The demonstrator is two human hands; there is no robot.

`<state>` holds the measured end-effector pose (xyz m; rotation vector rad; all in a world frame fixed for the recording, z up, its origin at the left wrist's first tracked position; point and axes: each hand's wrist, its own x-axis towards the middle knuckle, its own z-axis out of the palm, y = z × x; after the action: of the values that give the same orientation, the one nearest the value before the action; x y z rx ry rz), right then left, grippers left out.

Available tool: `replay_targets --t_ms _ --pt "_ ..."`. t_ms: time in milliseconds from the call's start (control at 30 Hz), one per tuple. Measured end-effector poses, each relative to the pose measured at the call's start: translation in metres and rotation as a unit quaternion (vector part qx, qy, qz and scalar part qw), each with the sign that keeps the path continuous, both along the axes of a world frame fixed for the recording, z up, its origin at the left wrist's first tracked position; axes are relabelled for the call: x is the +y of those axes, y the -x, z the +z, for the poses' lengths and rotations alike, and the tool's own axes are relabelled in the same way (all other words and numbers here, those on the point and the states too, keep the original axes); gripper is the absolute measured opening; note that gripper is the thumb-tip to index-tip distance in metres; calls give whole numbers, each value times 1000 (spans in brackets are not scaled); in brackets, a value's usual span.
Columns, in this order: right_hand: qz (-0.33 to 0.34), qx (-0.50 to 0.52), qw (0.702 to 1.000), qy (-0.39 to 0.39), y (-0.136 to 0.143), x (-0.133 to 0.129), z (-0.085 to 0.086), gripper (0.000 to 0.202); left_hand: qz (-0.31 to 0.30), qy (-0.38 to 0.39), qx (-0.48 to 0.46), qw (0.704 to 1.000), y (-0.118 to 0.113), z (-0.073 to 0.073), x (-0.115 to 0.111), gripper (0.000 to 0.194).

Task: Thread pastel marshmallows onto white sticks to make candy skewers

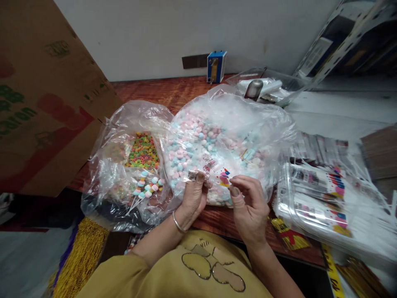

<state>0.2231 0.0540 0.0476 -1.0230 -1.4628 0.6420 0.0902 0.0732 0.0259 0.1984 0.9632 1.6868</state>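
Observation:
Between my two hands, above the table edge, is a clear printed plastic bag (224,178) with colourful figures on it. My left hand (195,193), with a bangle on the wrist, pinches one end of it between thumb and fingers. At the other end, the thumb and forefinger of my right hand (250,203) are closed on the bag. Just behind them lies a large clear bag of pink, blue and white marshmallows (186,149). Several marshmallow skewers (149,186) rest to the left, on a bag with small colourful ring-shaped candies (143,151).
On the right, a clear plastic tub (283,207) holds more printed bags (336,186). A yellow packet (290,234) lies at the table's front edge. A large cardboard box (52,99) stands at left. A small blue box (216,67) is by the wall.

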Motion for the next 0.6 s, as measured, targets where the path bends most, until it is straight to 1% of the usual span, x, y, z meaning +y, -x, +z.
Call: replay_targets --t_ms 167,300,367,433,533,600 --pt "-36 -9 999 -4 7 1 -2 7 21 -11 52 998 1 -2 0 63" --pt "-19 -17 1000 -1 7 2 0 10 21 -22 87 996 1 -5 -1 61" --pt "-14 -15 1000 7 8 1 -1 9 25 -32 126 991 1 -7 -3 59" --pt "10 -2 999 31 8 1 -5 8 22 -49 170 984 1 -8 -5 55" --pt "65 39 994 84 9 3 -11 12 -8 -66 195 979 3 -7 -8 46" --pt "76 58 990 104 7 5 -14 15 -61 -61 176 981 6 -4 -9 40"
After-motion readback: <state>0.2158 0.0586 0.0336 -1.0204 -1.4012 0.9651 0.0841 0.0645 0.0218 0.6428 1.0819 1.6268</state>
